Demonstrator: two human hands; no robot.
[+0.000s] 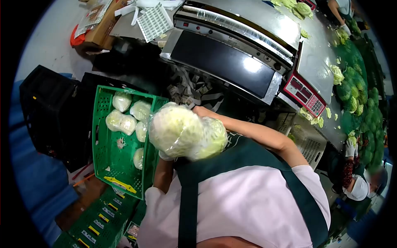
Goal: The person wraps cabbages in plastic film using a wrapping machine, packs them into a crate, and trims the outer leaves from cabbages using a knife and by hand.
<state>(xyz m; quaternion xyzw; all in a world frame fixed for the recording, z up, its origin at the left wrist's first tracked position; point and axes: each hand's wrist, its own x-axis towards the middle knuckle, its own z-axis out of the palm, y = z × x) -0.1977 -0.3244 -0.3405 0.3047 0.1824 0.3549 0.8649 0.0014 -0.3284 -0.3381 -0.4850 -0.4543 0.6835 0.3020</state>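
Close before the apron (244,155), holds two wrapped cabbages (175,130), probably tucked in for support, right hand (202,111) at the far edge, left hand (166,156) at the near; cannot tell whether spread or pinching, fingers mostly hidden. Just left, has a green crate (122,167), likely for reach; farther, faces a wrapping machine (223,58).

Left hand (166,156) and right hand (202,111) at two cabbages (175,131), by the crate's (118,161) right side.
More wrapped cabbages (140,110) lie inside the crate; the machine (221,62) stands beyond it, rightward, the scale (305,91) farther right.
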